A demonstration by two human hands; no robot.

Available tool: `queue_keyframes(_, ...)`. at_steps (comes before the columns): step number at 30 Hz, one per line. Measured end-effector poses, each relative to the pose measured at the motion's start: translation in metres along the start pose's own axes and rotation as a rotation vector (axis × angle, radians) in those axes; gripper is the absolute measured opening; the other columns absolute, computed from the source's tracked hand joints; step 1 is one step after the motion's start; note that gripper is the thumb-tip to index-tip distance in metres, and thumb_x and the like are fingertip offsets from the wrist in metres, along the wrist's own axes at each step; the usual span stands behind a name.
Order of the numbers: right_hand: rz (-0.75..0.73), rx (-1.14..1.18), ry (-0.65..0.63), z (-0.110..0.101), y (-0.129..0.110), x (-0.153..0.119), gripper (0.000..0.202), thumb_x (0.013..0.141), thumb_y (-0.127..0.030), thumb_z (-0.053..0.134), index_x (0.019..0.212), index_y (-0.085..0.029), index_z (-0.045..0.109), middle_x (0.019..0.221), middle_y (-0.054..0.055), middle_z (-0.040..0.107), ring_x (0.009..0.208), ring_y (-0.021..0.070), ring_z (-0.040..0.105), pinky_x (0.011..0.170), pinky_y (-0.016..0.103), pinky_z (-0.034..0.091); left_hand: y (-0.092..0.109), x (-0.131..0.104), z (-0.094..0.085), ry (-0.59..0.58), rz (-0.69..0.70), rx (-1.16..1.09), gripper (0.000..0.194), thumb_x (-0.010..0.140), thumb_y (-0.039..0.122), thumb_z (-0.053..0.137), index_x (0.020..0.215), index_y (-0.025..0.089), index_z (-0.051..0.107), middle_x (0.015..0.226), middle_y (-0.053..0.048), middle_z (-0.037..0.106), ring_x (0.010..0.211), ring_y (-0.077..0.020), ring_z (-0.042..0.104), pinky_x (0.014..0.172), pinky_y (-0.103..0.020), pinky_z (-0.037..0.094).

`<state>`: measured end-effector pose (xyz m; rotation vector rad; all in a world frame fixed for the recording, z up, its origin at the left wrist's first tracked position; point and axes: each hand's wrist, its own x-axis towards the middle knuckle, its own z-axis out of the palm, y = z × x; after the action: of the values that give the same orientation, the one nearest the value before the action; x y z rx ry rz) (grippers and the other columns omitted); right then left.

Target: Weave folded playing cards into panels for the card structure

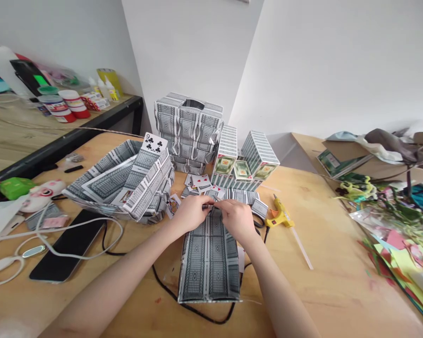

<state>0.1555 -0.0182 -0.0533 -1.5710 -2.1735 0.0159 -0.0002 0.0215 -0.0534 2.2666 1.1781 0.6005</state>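
In the middle of the table lies a long panel made of playing cards (207, 263), grey-patterned backs facing up. Both hands meet at its far end. My left hand (194, 213) is closed, fingers pinched at the edge there. Beside it, my right hand (237, 217) is closed too, its fingertips nearly touching the left ones. Whatever the fingertips pinch is small and mostly hidden, perhaps a card edge. Loose playing cards (200, 182) are scattered just beyond the hands. A yellow glue gun (281, 213) with a glue stick rests to the right.
A card-built tray (102, 206) stands left, a larger card-built box (190, 124) behind. Stacked card packs (227, 157) sit beyond the hands. A black phone (68, 249), white cable and black cord (169, 293) lie on the table. Coloured paper scraps (398, 253) fill the right edge.
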Motion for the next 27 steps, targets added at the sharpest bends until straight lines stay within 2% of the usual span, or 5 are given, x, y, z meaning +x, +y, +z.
queue_keyframes(19,0.104,0.022,0.068,0.013,0.004,-0.005,0.027,0.077,-0.008,0.044,0.082,-0.023,0.066,0.077,0.001,0.070,0.068,0.0156,0.063,0.060,0.023,0.044,0.004,0.001,0.000,0.007,-0.035,-0.012,0.033,0.073,0.011,0.050,0.100,0.024,0.062,0.092,-0.001,0.068,0.085,-0.0194,0.062,0.074,-0.029,0.046)
queue_keyframes(24,0.075,0.069,0.110,0.017,0.006,-0.007,0.027,0.079,-0.008,0.043,0.081,-0.023,0.066,0.077,0.003,0.069,0.074,0.0164,0.063,0.073,0.026,0.045,0.003,0.004,0.001,0.008,-0.035,-0.023,0.032,0.072,0.010,0.050,0.097,0.024,0.063,0.088,0.000,0.069,0.082,-0.0184,0.062,0.072,-0.028,0.047)
queue_keyframes(27,0.038,0.074,0.091,0.017,0.006,-0.006,0.028,0.080,-0.007,0.042,0.084,-0.022,0.066,0.081,0.004,0.069,0.078,0.0166,0.062,0.071,0.025,0.045,0.002,0.005,0.002,0.002,-0.018,0.002,0.030,0.072,0.013,0.053,0.097,0.026,0.063,0.089,0.001,0.069,0.083,-0.0188,0.062,0.072,-0.028,0.047)
